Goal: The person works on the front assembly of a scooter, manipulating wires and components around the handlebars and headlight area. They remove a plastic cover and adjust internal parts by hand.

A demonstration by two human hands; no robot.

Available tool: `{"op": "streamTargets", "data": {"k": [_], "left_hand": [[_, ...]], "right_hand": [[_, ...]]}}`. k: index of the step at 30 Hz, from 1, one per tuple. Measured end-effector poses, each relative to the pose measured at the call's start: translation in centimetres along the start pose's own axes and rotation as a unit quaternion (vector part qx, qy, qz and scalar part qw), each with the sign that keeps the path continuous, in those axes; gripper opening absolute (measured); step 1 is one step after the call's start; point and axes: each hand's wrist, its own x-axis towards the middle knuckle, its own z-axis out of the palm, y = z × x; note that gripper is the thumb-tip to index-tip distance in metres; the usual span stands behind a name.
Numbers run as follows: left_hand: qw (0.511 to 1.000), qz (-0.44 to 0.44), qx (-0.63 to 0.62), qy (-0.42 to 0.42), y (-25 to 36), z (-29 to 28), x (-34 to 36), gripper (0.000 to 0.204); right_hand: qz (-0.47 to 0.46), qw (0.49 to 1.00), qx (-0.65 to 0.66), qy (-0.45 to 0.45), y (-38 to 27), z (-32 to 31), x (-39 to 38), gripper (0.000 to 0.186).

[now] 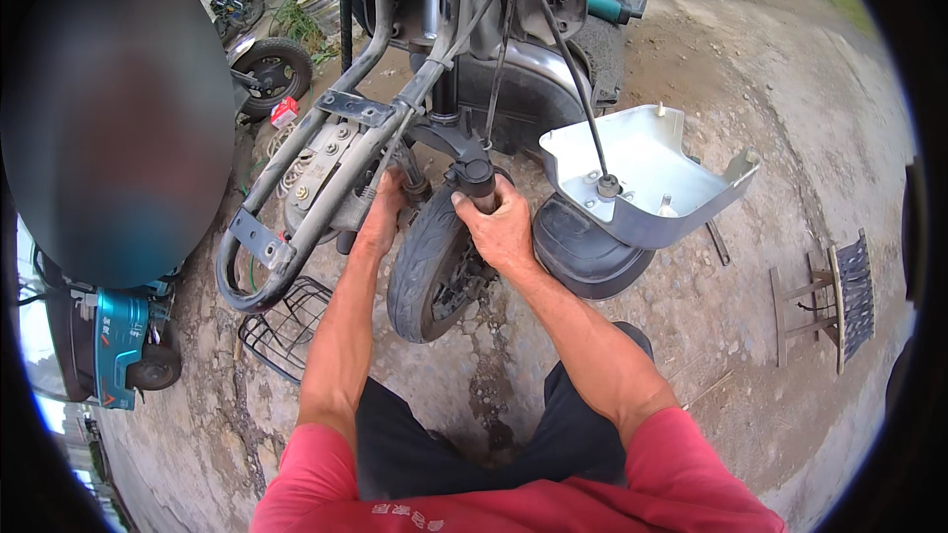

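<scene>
My right hand (501, 227) is closed around the upper right tube of a black front fork (474, 174), thumb lying along its near side. Between my forearms, the fork's front wheel (423, 271) stands tilted, its dark tyre facing me. On the wheel's left side my left hand (385, 207) is closed at the other fork leg (415, 181); its fingertips are partly hidden. Above them rises the bare grey tube frame (370, 143) of a partly stripped scooter, with a metal bracket across it and hanging cables.
A pale plastic cover (642, 217) hangs at the right beside a rounded black part (583, 262). A black wire basket (296, 326) lies at the lower left. Farther right is a small folding stool (849, 301). A teal vehicle (120, 345) and a blurred area are at left.
</scene>
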Motion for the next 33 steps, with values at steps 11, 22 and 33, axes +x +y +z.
{"op": "streamTargets", "data": {"k": [11, 22, 33], "left_hand": [[0.994, -0.01, 0.068, -0.079, -1.0, -1.5, 1.7, 0.079], [0.977, 0.03, -0.093, -0.19, -8.1, -4.8, 5.8, 0.07], [0.936, 0.326, 0.099, 0.086, -7.2, -2.7, 5.7, 0.052]], "right_hand": [[-0.045, 0.997, -0.064, 0.011, 3.7, 0.1, -0.2, 0.026], [0.049, 0.994, -0.097, 0.02, 3.3, 1.2, -1.0, 0.029], [0.051, 0.992, -0.098, 0.062, 4.1, 2.0, 0.7, 0.032]]}}
